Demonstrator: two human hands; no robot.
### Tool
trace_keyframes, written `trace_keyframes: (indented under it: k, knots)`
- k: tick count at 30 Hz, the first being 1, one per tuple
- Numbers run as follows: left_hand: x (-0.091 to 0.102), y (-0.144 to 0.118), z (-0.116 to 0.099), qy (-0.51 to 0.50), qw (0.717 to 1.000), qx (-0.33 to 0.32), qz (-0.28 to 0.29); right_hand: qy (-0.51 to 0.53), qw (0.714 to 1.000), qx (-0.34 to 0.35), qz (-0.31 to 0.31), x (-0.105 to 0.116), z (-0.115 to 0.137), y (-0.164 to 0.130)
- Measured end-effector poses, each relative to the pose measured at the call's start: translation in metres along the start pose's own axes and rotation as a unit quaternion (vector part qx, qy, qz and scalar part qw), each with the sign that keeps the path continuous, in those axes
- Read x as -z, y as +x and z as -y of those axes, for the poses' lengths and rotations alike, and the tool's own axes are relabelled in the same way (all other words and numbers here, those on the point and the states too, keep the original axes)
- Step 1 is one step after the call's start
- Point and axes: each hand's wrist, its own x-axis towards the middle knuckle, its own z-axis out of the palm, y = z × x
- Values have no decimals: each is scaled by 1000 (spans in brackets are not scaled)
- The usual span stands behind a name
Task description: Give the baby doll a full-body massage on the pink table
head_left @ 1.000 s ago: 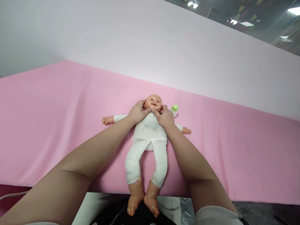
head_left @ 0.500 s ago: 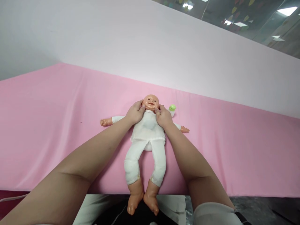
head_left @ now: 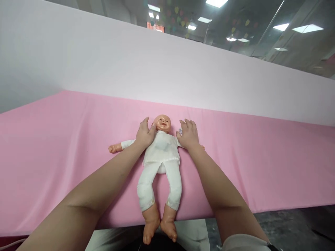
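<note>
Left hand: left hand (head_left: 144,134) at frame centre, fingers loosely spread and partly curled, thumb up toward the head; palm rests on the shoulder of the plastic baby doll in a white cloth suit (head_left: 161,153). It grips nothing, only lies on the cloth.

Right hand: right hand (head_left: 187,134) just right of the doll's head, fingers splayed wide and slightly arched, lying over the doll's other shoulder and upper arm. A small white and pink bit shows at the thumb side; cannot tell what it is. No grasp visible.

Doll: lies face up at frame centre, head (head_left: 162,123) toward the top, bare and between the two hands, touching neither clearly. One arm stretches toward the left of the frame, its small hand (head_left: 112,149) flat on the cloth. The other arm is mostly hidden under the right hand. Legs point to the lower edge; bare plastic feet (head_left: 159,226) hang past the near edge of the surface.

Surface: smooth pink sheet (head_left: 65,139) spans the frame's middle band, the doll resting on it.

Backdrop: pale white panel (head_left: 104,62) stands behind the sheet across the upper half.

Containers: none can be made out.

Forearms: both bare, entering from the lower corners and converging on the doll.
</note>
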Motion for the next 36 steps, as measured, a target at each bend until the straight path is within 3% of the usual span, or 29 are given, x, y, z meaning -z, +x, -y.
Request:
trace_keyframes:
  k: [5,7,9,11,14,15,20,23,36]
  knots:
    - [7,-14,-31,-32,989,-117,-83,12,996,-32,77,-14,-26,4]
    - [6,-22,-57,-118,986,-96,-74,34,995,-31,83,-18,-31,8]
    - [1,-29,-86,-261,965,-23,-22,55,996,-30,69,-19,-35,10]
    - [-8,-31,-113,-376,920,98,58,69,996,-23,51,-18,-37,11]
    - [-29,-25,-144,-464,834,274,118,77,996,-13,45,-16,-37,10]
    - [-37,-20,-150,-465,823,302,124,77,996,-11,47,-16,-37,10]
    - [-75,2,-157,-462,791,381,126,70,996,-15,56,-15,-34,9]
    - [-85,8,-152,-472,771,411,120,57,996,-18,64,-16,-32,9]
    - [-64,-2,-152,-553,706,428,113,26,998,-17,61,-14,-23,2]
